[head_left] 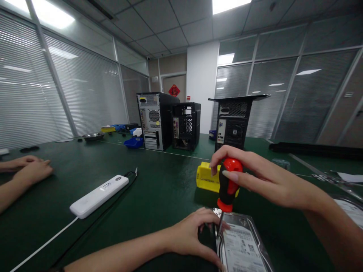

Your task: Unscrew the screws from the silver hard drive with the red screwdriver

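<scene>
My right hand (256, 175) grasps the screwdriver (225, 194) over the left edge of the hard drive (241, 245). My left hand (195, 230) clasps that edge.

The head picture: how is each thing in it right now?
Screwdriver: tip down, slightly tilted.
Hard drive: flat, label up.
Right hand: gripping screwdriver.
Left hand: curled at hard drive.
White bar: lying flat.
Left computer case: upright.
Ceiling light: on.

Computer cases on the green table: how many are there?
3: a tall case left of centre, a smaller case just right of it, and a third case farther right, beyond the yellow bin and right hand. More could be hidden.
</scene>
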`<state>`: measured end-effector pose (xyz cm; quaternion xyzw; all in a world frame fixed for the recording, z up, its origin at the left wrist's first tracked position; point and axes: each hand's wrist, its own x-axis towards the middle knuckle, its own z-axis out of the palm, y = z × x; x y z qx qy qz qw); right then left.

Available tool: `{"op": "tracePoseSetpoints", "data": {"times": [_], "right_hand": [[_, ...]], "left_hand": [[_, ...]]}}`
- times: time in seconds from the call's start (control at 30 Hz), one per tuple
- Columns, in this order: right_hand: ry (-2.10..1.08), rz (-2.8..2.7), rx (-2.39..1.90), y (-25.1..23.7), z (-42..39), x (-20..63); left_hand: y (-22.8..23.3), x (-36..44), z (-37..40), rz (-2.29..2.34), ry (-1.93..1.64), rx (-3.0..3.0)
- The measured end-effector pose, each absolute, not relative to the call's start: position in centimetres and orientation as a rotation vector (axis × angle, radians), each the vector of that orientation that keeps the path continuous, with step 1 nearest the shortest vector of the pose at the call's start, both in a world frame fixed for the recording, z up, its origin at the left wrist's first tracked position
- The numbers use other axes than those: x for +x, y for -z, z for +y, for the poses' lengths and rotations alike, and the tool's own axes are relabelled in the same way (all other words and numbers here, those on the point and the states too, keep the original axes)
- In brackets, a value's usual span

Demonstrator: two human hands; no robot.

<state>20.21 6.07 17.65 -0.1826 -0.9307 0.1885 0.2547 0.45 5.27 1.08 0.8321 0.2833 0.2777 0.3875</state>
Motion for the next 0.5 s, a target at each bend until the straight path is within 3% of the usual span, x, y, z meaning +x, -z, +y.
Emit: {"op": "tracePoseSetpoints", "data": {"times": [0.27,0.5], "right_hand": [[-0.267,-2.530,-0.537,-17.42,6.06,19.53],[-0.459,-2.517,-0.348,-17.76,5.77,19.72]], "left_hand": [[-1.12,0.43,5.30,0.670,-0.707,2.064],[-1.08,0.52,5.33,0.654,-0.716,2.055]]}}
